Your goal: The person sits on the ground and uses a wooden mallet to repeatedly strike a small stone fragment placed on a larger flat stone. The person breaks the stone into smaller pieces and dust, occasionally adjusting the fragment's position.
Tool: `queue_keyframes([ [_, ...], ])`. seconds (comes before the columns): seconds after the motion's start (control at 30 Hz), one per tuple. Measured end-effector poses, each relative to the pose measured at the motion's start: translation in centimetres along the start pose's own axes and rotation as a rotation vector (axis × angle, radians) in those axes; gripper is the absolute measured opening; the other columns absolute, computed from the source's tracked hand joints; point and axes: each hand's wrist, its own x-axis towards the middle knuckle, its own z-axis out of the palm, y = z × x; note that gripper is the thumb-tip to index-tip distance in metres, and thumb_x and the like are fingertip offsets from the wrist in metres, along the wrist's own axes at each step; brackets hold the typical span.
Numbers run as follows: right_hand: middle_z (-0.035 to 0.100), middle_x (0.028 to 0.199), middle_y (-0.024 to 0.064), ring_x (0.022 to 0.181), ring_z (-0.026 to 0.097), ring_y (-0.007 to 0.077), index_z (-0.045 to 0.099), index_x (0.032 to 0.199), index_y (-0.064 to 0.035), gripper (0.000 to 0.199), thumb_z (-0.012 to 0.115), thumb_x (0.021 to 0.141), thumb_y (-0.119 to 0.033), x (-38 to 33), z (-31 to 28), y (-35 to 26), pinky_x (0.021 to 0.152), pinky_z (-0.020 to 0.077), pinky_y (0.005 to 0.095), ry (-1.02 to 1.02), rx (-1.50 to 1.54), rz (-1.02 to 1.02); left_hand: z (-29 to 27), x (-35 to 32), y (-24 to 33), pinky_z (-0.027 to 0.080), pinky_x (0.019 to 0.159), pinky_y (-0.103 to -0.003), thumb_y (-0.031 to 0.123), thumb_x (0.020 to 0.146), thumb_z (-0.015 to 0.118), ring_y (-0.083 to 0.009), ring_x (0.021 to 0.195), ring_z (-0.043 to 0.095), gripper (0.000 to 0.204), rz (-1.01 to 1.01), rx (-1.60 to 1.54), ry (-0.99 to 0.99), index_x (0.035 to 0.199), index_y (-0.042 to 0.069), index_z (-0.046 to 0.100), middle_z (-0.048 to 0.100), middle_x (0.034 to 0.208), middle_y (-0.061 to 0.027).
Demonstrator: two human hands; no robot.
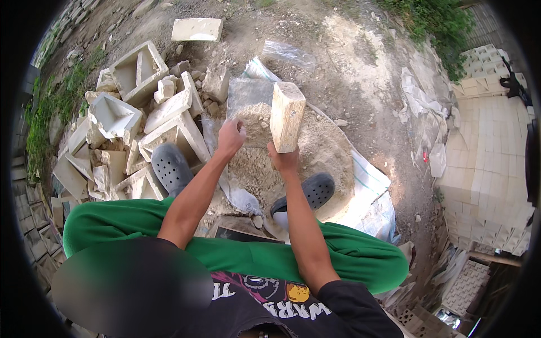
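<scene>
My right hand is wrapped round the lower end of a thick, pale wooden mallet, its blocky head pointing up and away from me. To its left, my left hand is closed with the fingers curled; whether anything is inside cannot be made out. Beneath both hands lies a heap of crushed, sandy rubble on a white woven sack. A flat grey slab rests at the far side of the heap, just beyond my hands.
Broken cream-coloured plaster moulds are piled to the left, beside my grey clog. A whole pale block lies farther off. Clear plastic is on the dirt. Stacked pale blocks stand at the right.
</scene>
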Motion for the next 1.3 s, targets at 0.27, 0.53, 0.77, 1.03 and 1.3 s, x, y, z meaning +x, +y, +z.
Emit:
queue_keyframes([
  [0.27, 0.072, 0.071, 0.0168, 0.062, 0.073, 0.0265, 0.075, 0.084, 0.0013, 0.039, 0.073, 0.073, -0.036, -0.2, 1.3, 5.0, 0.068, 0.0587, 0.0381, -0.207, -0.028, 0.441, -1.0, -1.9, 0.9, 0.054, 0.080, -0.043, 0.013, 0.080, 0.067, -0.0355, 0.087, 0.065, 0.022, -0.003, 0.027, -0.153, 0.099, 0.001, 0.068, 0.063, 0.092, -0.0186],
  [0.53, 0.070, 0.067, 0.0106, 0.057, 0.070, 0.0208, 0.073, 0.080, 0.0003, 0.029, 0.074, 0.073, -0.027, 0.5, -3.3, -1.3, 0.060, 0.0568, 0.0351, -0.106, 0.236, 0.395, 0.4, -2.5, 2.1, 0.053, 0.082, -0.045, 0.010, 0.084, 0.070, -0.0369, 0.092, 0.065, 0.031, 0.056, 0.063, -0.173, 0.114, 0.004, 0.069, 0.062, 0.103, -0.0189],
  [0.77, 0.073, 0.075, 0.0187, 0.072, 0.074, 0.0315, 0.074, 0.090, 0.0013, 0.040, 0.074, 0.072, -0.035, 1.7, -7.2, -6.2, 0.071, 0.0575, 0.0420, -0.077, 0.017, 0.232, 2.0, 0.1, 4.7, 0.053, 0.081, -0.046, 0.010, 0.087, 0.070, -0.0377, 0.090, 0.066, 0.024, 0.099, 0.004, -0.144, 0.110, 0.004, 0.070, 0.064, 0.104, -0.0189],
  [1.03, 0.073, 0.081, 0.0208, 0.079, 0.073, 0.0356, 0.074, 0.092, 0.0017, 0.042, 0.074, 0.073, -0.036, 0.9, -1.7, -2.1, 0.077, 0.0564, 0.0452, -0.093, 0.005, 0.205, 1.1, 1.6, 4.0, 0.053, 0.079, -0.046, 0.017, 0.084, 0.074, -0.0375, 0.089, 0.066, 0.028, 0.134, -0.038, -0.103, 0.111, 0.006, 0.070, 0.067, 0.098, -0.0175],
  [1.3, 0.072, 0.067, 0.0129, 0.064, 0.074, 0.0253, 0.076, 0.085, 0.0013, 0.036, 0.074, 0.074, -0.033, -0.5, 4.1, 5.0, 0.068, 0.0585, 0.0382, -0.194, -0.035, 0.331, -1.0, -1.1, 0.9, 0.052, 0.091, -0.043, 0.017, 0.086, 0.071, -0.0336, 0.107, 0.062, 0.026, 0.178, 0.114, -0.007, 0.111, 0.010, 0.072, 0.067, 0.110, -0.0108],
])
